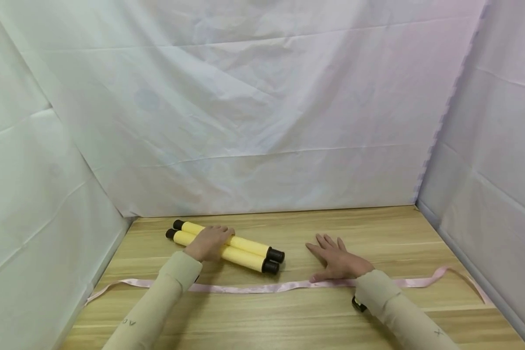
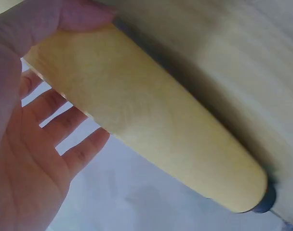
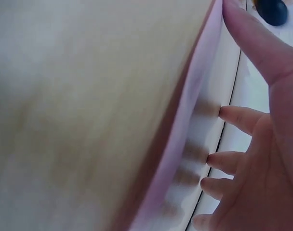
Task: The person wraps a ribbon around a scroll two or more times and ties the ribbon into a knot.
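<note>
Sleeves (image 1: 150, 301) nearest, tubes (image 1: 242, 257) are gripped by the left hand (image 1: 210, 242), nothing by the spread right hand (image 1: 338, 261); positioning seems the step, steadiness needed next.

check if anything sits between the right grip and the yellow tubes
Nothing visible does; only tabletop separates the right grip from the yellow tubes. The pink ribbon runs along their near side, not between.

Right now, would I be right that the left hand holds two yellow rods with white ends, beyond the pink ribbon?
Not quite: the ends are black, not white, as the head view shows. The left hand does hold two yellow rods, beyond the pink ribbon.
</note>
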The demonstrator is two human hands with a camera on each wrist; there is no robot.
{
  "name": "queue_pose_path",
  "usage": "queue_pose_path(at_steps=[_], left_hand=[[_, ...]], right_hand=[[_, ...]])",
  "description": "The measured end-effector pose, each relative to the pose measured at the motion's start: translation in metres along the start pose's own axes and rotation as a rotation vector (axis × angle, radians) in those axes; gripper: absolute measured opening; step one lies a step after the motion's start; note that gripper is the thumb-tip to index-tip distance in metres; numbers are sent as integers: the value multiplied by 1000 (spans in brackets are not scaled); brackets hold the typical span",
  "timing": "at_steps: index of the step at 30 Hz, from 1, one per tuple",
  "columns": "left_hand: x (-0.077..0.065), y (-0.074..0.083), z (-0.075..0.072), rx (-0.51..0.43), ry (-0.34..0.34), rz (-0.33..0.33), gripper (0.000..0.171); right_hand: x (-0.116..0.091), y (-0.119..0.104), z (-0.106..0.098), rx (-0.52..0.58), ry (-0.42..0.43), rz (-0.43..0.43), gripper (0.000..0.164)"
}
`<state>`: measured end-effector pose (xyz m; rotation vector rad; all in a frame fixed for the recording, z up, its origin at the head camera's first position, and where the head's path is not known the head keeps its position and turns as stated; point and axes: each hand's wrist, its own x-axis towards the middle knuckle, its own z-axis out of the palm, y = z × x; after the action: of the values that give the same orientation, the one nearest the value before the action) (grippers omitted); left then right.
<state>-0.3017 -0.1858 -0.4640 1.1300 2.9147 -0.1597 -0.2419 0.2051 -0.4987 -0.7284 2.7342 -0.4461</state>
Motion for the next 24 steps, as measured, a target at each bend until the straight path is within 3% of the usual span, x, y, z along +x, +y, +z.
queue_pose_path(at_steps=[7, 9, 15, 19, 24], left_hand=[[13, 1, -21, 23, 39, -31, 82], [16, 1, -29, 36, 49, -52, 80], [24, -1, -44, 128, 177, -72, 72], [28, 4, -52, 126, 232, -81, 72], [34, 14, -63, 44, 186, -147, 79]], right_hand=[[10, 6, -2, 25, -18, 36, 96], [13, 8, -2, 31, -24, 47, 96], [17, 10, -3, 63, -20, 41, 94], [17, 12, -2, 54, -27, 46, 94], [19, 12, -5, 61, -46, 44, 94]])
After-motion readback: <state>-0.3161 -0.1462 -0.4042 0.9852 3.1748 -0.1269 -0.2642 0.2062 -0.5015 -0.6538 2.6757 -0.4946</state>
